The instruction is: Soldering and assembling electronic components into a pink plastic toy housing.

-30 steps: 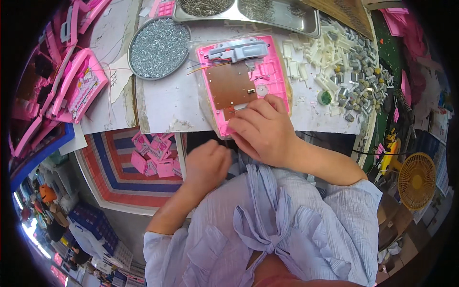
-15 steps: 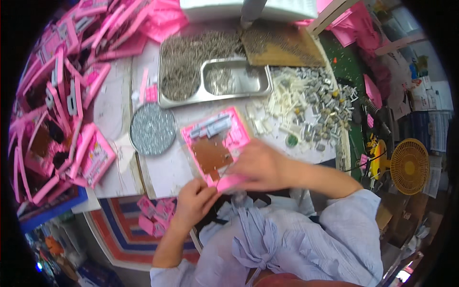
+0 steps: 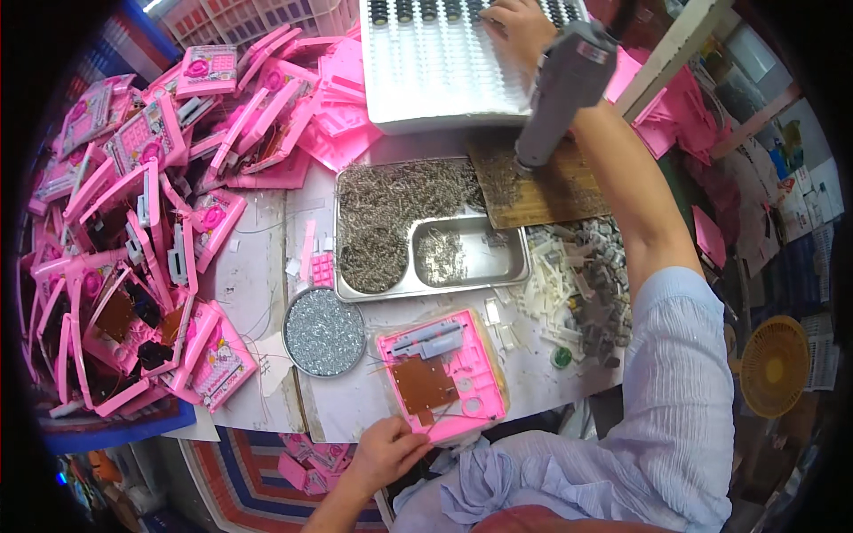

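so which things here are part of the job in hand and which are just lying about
Seemingly in use:
- open pink casing, by the left fingers
- brown board in it
- white tray of dark round parts, at the right fingers

Probably lying about:
- yellow fan
- torn paper

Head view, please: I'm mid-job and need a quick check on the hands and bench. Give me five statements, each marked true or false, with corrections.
1. The right hand is at the white tray with rows of dark parts. True.
2. The left hand is also up at that tray. False: it is at the near edge of the pink casing.
3. The brown board lies outside the pink casing. False: it lies inside it.
4. The round dish of small silvery parts stands left of the pink casing. True.
5. The yellow fan is on the picture's left. False: it is on the right.
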`<state>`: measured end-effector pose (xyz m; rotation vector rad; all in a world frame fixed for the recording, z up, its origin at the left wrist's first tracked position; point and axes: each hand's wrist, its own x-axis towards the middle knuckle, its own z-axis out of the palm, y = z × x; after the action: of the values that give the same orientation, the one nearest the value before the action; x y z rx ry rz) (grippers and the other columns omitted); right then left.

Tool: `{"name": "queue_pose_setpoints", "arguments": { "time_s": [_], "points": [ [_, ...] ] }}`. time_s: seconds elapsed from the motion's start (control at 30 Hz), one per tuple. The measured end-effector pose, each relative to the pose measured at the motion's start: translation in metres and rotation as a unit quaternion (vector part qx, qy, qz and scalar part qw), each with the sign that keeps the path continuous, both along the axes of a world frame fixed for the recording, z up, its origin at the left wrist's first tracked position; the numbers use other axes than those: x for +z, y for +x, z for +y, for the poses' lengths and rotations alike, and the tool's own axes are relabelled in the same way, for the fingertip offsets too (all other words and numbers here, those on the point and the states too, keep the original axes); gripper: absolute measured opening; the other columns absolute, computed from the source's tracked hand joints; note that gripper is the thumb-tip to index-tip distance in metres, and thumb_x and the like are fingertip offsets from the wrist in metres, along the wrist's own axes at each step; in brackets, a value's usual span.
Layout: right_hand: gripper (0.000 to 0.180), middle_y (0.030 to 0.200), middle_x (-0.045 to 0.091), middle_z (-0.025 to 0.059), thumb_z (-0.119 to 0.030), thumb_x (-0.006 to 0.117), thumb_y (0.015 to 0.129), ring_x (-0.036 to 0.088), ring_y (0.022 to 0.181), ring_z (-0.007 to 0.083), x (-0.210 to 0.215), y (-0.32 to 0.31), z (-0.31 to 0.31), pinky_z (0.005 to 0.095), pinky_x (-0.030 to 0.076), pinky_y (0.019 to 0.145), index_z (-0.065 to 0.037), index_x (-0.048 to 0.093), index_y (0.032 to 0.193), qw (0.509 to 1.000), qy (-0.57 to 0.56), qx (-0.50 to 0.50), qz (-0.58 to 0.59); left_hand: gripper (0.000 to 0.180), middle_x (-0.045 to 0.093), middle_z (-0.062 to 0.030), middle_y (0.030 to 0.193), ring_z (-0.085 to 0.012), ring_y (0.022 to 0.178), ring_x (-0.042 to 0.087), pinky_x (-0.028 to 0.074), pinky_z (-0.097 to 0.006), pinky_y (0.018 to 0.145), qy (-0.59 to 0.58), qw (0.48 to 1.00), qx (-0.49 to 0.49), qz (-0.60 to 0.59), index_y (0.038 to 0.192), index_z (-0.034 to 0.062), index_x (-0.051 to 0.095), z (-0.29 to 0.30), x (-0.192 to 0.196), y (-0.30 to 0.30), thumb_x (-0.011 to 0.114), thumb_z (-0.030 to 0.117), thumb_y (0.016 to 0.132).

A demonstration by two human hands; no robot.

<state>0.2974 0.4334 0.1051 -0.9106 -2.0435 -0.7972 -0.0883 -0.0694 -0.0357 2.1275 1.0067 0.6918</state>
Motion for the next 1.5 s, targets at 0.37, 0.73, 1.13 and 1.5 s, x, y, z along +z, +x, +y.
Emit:
{"name": "queue_pose_setpoints", "arguments": {
  "time_s": [0.37,0.73,1.13,1.5],
  "points": [
    [0.013,0.094,0.067,0.0105,-0.01,0.073,0.083,0.062,0.098,0.0311,0.017,0.001,-0.091,0.0416,0.051,0.087,-0.003,0.07,0.094,0.992,-0.1,0.021,0.069,0.02,0.056,-0.0093,0.08,-0.0311,0.073,0.059,0.047,-0.043,0.061,-0.015,0.999,0.018,0.027,0.086,0.0089,0.066,-0.004,-0.001,0.0,0.082,0.019,0.081],
    [0.022,0.1,0.069,0.0025,-0.007,0.074,0.082,0.056,0.099,0.0314,-0.1,-0.092,-0.424,0.0443,0.048,0.091,-0.012,0.071,0.102,0.787,-0.548,0.28,0.041,0.02,0.055,-0.0078,0.081,-0.0271,0.069,0.058,0.048,-0.039,0.059,0.002,0.999,0.047,-0.016,0.088,0.007,0.069,-0.006,0.0,0.004,0.085,0.01,0.076],
    [0.029,0.11,0.066,0.0026,-0.015,0.081,0.074,0.055,0.107,0.0315,-0.128,-0.087,-0.437,0.046,0.048,0.094,-0.01,0.068,0.1,0.837,-0.456,0.302,0.006,0.023,0.057,-0.0081,0.082,-0.0264,0.07,0.061,0.049,-0.039,0.059,0.001,0.998,0.064,-0.023,0.091,0.0067,0.07,-0.01,-0.002,0.006,0.086,0.008,0.075],
    [0.034,0.093,0.068,0.0094,-0.011,0.075,0.082,0.065,0.087,0.0318,-0.105,-0.028,-0.397,0.0428,0.053,0.079,-0.011,0.07,0.115,0.861,-0.507,0.036,0.033,0.028,0.058,-0.0102,0.087,-0.0283,0.068,0.058,0.049,-0.038,0.067,-0.122,0.99,-0.001,0.077,0.101,0.0039,0.071,0.008,0.046,0.006,0.084,0.012,0.078]
  ]
}}
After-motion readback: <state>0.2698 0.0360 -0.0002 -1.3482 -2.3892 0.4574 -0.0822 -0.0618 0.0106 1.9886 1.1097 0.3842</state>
